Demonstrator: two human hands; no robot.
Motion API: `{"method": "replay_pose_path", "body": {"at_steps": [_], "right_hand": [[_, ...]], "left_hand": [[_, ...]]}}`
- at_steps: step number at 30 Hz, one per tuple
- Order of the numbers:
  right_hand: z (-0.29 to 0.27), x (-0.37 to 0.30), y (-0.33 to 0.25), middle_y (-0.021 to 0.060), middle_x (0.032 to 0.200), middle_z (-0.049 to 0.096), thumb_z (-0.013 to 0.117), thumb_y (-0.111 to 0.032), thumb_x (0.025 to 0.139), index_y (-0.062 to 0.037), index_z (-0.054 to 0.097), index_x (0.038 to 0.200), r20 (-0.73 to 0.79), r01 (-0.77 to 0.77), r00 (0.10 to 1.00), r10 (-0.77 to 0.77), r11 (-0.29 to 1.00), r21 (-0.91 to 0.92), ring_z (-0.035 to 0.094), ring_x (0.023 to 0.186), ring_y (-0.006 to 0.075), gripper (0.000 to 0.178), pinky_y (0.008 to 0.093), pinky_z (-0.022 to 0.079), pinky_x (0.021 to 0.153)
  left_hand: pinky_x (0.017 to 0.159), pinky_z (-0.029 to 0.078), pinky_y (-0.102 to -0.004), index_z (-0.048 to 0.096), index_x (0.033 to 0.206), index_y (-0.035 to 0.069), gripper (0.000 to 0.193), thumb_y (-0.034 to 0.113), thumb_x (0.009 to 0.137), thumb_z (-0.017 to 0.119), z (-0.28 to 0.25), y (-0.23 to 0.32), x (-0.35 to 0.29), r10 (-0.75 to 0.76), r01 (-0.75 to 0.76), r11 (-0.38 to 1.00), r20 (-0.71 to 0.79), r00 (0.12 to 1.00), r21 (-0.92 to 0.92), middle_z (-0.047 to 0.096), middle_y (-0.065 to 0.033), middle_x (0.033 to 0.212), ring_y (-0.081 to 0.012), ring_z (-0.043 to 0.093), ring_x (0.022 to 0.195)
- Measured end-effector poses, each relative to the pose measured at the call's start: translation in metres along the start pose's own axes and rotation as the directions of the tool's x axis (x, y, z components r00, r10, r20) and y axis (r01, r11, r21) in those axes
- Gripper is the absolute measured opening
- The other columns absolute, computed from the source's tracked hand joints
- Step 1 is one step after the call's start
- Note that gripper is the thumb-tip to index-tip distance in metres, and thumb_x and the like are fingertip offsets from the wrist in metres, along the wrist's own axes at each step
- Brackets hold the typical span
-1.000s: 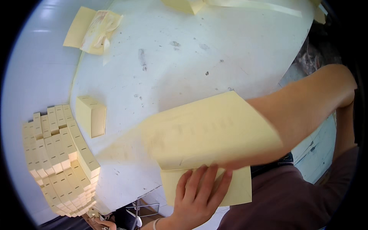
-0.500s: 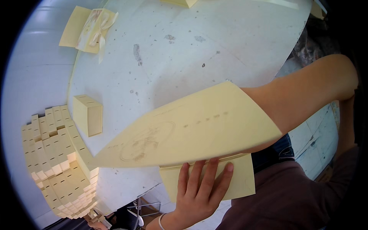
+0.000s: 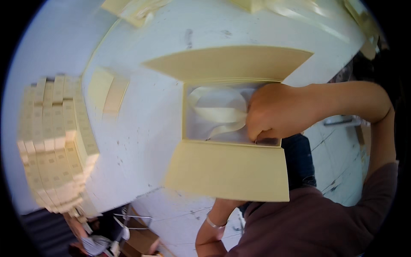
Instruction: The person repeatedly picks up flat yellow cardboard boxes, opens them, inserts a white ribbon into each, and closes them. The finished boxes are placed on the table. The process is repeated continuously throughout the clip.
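A cream gift box (image 3: 184, 115) is in front of me with two broad flaps spread wide, the far flap (image 3: 231, 62) and the near flap (image 3: 229, 169). White lining shows inside. My right hand (image 3: 278, 113) reaches into the right end of the box, fingers curled closed. A pale cream ribbon (image 3: 218, 115) loops across the inside and runs into those fingers. Beneath the near flap, my left wrist with a bracelet (image 3: 217, 220) comes up from below; the flap hides the fingers of that hand.
At the left stands a large stack of small cream boxes (image 3: 51, 124), with one blurred cream box (image 3: 109, 92) beside it. A ribboned box (image 3: 135, 10) lies at the far left of the white table (image 3: 141, 128). Below left, another person's arm (image 3: 77, 227) shows near a cardboard box (image 3: 141, 237).
The box now shows its inside, with both flaps spread apart. My right hand, hidden behind the raised flap before, is inside it. My left hand has gone from the near flap's face to beneath it.
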State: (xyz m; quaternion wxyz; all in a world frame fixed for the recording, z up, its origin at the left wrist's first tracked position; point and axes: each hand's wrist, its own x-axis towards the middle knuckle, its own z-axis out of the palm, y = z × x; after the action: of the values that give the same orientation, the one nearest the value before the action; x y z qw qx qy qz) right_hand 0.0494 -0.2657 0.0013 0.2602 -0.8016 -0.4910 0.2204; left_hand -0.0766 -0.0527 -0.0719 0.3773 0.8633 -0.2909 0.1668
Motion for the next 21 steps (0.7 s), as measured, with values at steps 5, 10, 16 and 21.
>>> {"method": "replay_pose_path", "body": {"at_steps": [5, 10, 16, 21], "right_hand": [[-0.002, 0.0, 0.0, 0.0076, 0.064, 0.059, 0.059, -0.015, 0.074, -0.0079, 0.065, 0.072, 0.005, -0.027, 1.0, 0.027, 0.994, 0.105, 0.055, 0.059, 0.0256, 0.009, 0.0353, 0.04, 0.052], [-0.008, 0.005, -0.005, 0.0041, 0.072, 0.064, 0.063, -0.009, 0.073, -0.0081, 0.067, 0.082, 0.043, -0.015, 0.999, 0.011, 0.995, 0.1, 0.057, 0.062, 0.0192, 0.01, 0.03, 0.041, 0.055], [-0.021, -0.005, -0.01, 0.003, 0.083, 0.063, 0.061, -0.006, 0.08, -0.005, 0.067, 0.087, -0.141, -0.13, 0.949, 0.283, 0.755, 0.643, 0.055, 0.064, 0.0104, 0.009, 0.0233, 0.044, 0.057], [-0.019, -0.007, -0.003, 0.0056, 0.087, 0.061, 0.058, -0.008, 0.083, -0.0014, 0.064, 0.086, -0.275, 0.024, 0.928, 0.252, 0.695, 0.719, 0.055, 0.066, 0.0109, 0.009, 0.0235, 0.045, 0.059]], "left_hand": [[0.071, 0.041, -0.0399, 0.063, 0.093, 0.009, 0.027, 0.026, 0.073, 0.066, 0.05, -0.003, 0.013, -0.186, 0.191, 0.981, -0.175, 0.967, 0.017, 0.061, -0.0053, 0.085, -0.0239, 0.058, 0.081], [0.074, 0.036, -0.0386, 0.064, 0.085, 0.01, 0.022, 0.018, 0.065, 0.068, 0.035, 0.007, 0.032, -0.069, 0.122, 0.98, -0.31, 0.948, 0.155, 0.059, -0.0049, 0.08, -0.022, 0.056, 0.076], [0.07, 0.032, -0.0349, 0.056, 0.068, 0.01, 0.012, 0.006, 0.064, 0.066, 0.021, -0.014, -0.086, -0.137, 0.194, 0.964, -0.284, 0.949, 0.18, 0.056, -0.0041, 0.073, -0.0214, 0.051, 0.071], [0.076, 0.035, -0.0381, 0.059, 0.083, 0.008, 0.018, 0.014, 0.069, 0.068, 0.009, -0.038, -0.213, -0.635, 0.636, 0.739, -0.085, 0.768, 0.222, 0.058, -0.0072, 0.083, -0.0249, 0.054, 0.08]]}}
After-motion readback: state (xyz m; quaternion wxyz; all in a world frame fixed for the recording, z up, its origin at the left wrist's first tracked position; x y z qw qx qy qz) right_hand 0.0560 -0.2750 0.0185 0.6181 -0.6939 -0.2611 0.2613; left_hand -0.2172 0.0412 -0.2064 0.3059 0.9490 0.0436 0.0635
